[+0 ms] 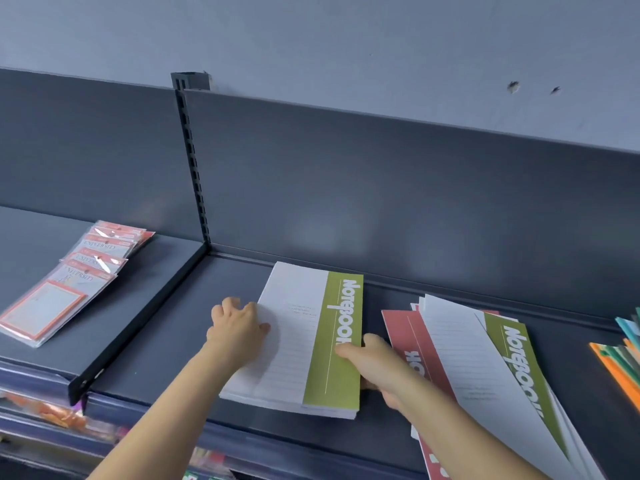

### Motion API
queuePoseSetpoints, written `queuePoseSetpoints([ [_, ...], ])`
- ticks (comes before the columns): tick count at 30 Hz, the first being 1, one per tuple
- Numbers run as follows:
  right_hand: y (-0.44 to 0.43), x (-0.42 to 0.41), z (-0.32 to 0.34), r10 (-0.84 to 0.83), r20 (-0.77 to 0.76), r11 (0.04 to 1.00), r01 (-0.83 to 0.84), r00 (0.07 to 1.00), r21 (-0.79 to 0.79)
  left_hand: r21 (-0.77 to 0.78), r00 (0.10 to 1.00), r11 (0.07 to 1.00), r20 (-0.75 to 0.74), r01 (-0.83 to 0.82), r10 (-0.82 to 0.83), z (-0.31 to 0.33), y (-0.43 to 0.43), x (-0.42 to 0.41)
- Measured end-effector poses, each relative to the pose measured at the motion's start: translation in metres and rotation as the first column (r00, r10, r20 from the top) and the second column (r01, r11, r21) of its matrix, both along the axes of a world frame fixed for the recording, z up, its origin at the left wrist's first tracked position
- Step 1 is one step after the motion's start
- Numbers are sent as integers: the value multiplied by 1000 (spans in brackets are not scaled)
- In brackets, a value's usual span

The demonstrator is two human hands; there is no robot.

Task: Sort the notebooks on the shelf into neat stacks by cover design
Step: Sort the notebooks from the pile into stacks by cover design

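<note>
A neat stack of white-and-green notebooks [304, 337] lies on the dark shelf [166, 341], squared up. My left hand [235, 327] grips its left edge, thumb on the top cover. My right hand [377, 365] holds the stack's right edge, thumb laid on the green stripe. To the right lies a loose fanned pile: red notebooks [412, 344] underneath and a white-and-green notebook [491, 368] skewed on top.
Plastic-wrapped label packs [69, 282] lie on the neighbouring shelf at left, beyond a slotted upright [195, 161]. Coloured items [623, 355] poke in at the far right edge. The shelf's back panel [381, 188] rises right behind the stack. Lower shelves hold more goods.
</note>
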State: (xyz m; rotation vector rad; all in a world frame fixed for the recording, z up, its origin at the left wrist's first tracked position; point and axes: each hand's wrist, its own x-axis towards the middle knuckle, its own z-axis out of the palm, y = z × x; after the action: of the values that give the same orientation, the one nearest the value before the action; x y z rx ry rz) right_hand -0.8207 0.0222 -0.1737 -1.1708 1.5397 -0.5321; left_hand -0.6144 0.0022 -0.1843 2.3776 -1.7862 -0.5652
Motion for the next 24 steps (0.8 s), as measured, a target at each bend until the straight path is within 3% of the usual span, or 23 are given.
queuePoseSetpoints([
  [5, 7, -14, 15, 170, -27, 983, -167, 985, 72, -207, 957, 948, 211, 241, -198, -1, 9, -9],
  [7, 7, -32, 24, 200, -124, 980, -196, 972, 45, -289, 955, 911, 136, 293, -264, 5, 15, -22],
  [10, 9, -77, 35, 41, -210, 990, -68, 977, -127, -406, 923, 856, -68, 321, -379, 20, 27, -57],
  [14, 23, -145, 23, -211, -463, 957, 84, 861, -279, -397, 823, 775, -80, 492, -563, 20, 41, -117],
  [19, 54, -181, -6, -184, -709, 979, 66, 681, -190, -295, 736, 696, 36, 654, -676, 3, 40, -161],
  [21, 60, -183, -8, -184, -712, 982, 89, 678, -169, -260, 727, 689, 82, 676, -682, -1, 38, -171],
  [24, 59, -188, -3, -178, -640, 983, 112, 748, -143, -257, 697, 654, 140, 712, -703, 2, 35, -185],
])
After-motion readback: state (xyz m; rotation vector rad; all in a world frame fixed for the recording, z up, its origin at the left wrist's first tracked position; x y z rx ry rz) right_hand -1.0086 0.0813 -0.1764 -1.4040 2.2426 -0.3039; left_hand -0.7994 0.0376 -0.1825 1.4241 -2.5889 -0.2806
